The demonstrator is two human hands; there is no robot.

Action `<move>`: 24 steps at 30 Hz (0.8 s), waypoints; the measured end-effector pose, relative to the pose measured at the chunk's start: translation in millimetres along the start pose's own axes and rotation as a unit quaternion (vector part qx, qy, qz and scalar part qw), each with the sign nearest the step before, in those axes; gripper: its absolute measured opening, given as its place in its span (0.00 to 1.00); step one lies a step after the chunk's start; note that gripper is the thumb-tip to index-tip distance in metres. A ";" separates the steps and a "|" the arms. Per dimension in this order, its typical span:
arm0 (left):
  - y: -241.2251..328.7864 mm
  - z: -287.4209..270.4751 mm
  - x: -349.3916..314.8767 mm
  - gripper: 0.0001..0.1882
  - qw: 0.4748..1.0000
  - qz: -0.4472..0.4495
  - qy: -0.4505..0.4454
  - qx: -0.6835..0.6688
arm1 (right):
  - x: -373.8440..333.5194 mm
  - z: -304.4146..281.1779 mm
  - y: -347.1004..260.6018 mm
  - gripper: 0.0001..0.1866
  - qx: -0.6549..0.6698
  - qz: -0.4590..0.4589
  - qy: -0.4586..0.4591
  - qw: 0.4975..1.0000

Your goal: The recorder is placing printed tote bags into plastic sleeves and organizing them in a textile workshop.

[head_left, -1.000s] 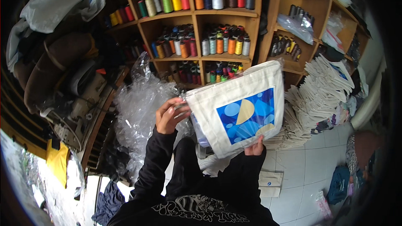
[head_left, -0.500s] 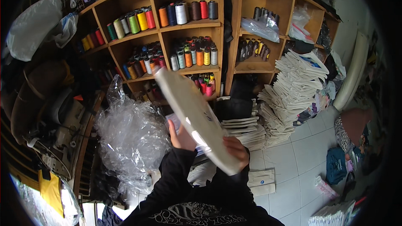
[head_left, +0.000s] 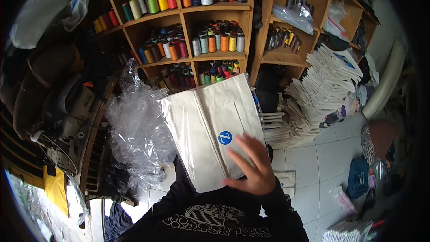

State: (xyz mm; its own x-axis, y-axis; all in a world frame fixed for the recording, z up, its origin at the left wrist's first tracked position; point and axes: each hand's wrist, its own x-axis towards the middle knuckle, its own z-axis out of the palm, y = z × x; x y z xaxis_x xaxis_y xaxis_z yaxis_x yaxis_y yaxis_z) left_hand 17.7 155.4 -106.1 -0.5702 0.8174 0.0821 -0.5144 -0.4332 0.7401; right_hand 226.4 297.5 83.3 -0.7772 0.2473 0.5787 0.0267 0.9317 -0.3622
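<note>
A folded cream canvas bag (head_left: pixel 188 130) in a clear plastic sleeve fills the middle, tilted slightly, its broad face toward me. It has a flat pocket panel and a round blue printed mark (head_left: pixel 225 137). My right hand (head_left: pixel 253 168) is over its lower right part, fingers spread; whether the fingertips touch the plastic I cannot tell. Behind the bag my left hand is hidden; only the black left sleeve (head_left: pixel 179 177) shows below.
A heap of clear plastic sleeves (head_left: pixel 139 130) lies left, next to a sewing machine (head_left: pixel 74 112). Wooden shelves (head_left: pixel 219 57) with thread cones stand ahead. Stacked cream bags (head_left: pixel 327 85) rise at right. Farther right on the tiles are a teal bag (head_left: pixel 358 178) and another stack (head_left: pixel 342 232).
The packaged bag has turned from nearly edge-on to face me. My right hand has let go of its lower edge and spread open over it. My left hand has gone behind it.
</note>
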 end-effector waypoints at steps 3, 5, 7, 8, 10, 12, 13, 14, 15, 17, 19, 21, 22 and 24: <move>-2.6 5.6 -8.8 0.36 1.000 -0.021 -0.007 -0.010 | 29.8 17.5 0.6 0.35 -0.135 0.040 -0.015 0.990; -12.5 13.9 -5.1 0.35 0.998 -0.049 -0.030 -0.019 | 16.1 42.9 14.2 0.36 -0.137 0.065 -0.022 0.988; -45.5 31.7 11.0 0.35 0.991 -0.112 -0.055 -0.042 | -1.4 60.8 30.2 0.37 -0.137 0.111 -0.053 0.983; -46.2 35.6 17.3 0.34 0.989 -0.126 -0.057 -0.044 | -7.7 60.9 27.9 0.37 -0.134 0.124 -0.053 0.982; -60.9 45.0 28.0 0.34 0.978 -0.186 -0.076 -0.053 | -27.3 54.8 24.1 0.36 -0.104 0.146 -0.045 0.983; -64.1 30.9 10.0 0.34 0.962 -0.251 -0.092 -0.061 | -49.0 51.3 21.3 0.36 -0.099 0.198 -0.030 0.975; -60.4 16.8 0.0 0.33 0.951 -0.287 -0.099 -0.066 | -63.2 53.6 23.4 0.36 -0.069 0.258 0.028 0.963; -56.6 3.2 -4.3 0.33 0.939 -0.319 -0.106 -0.071 | -76.7 55.1 27.4 0.36 -0.044 0.312 0.088 0.945; -61.9 -5.0 -0.1 0.33 0.922 -0.360 -0.121 -0.081 | -95.0 54.0 32.4 0.36 -0.042 0.390 0.112 0.913; -67.7 -14.5 -7.7 0.32 0.898 -0.409 -0.135 -0.094 | -134.6 60.6 49.6 0.35 0.197 0.498 0.166 0.828; -79.9 -18.3 -6.7 0.32 0.876 -0.448 -0.142 -0.107 | -177.7 61.3 61.2 0.35 0.378 0.544 0.191 0.724; -94.5 -11.8 -2.8 0.32 0.861 -0.472 -0.147 -0.121 | -219.6 63.6 72.1 0.34 0.643 0.482 0.155 0.575; -88.1 -13.2 -3.3 0.31 0.855 -0.480 -0.147 -0.127 | -231.2 64.1 69.6 0.34 0.641 0.486 0.161 0.572; -117.4 -1.8 16.2 0.31 0.844 -0.496 -0.149 -0.137 | -251.4 65.1 60.3 0.34 0.580 0.480 0.195 0.629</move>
State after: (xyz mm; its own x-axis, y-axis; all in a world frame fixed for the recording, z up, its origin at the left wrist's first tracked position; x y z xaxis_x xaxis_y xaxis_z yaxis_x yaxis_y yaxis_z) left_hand 67.7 218.8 -192.9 0.3946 0.8709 -0.2931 -0.7962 0.4833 0.3640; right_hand 382.5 274.3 -131.5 -0.5333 0.8047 -0.2608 -0.2860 -0.4617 -0.8397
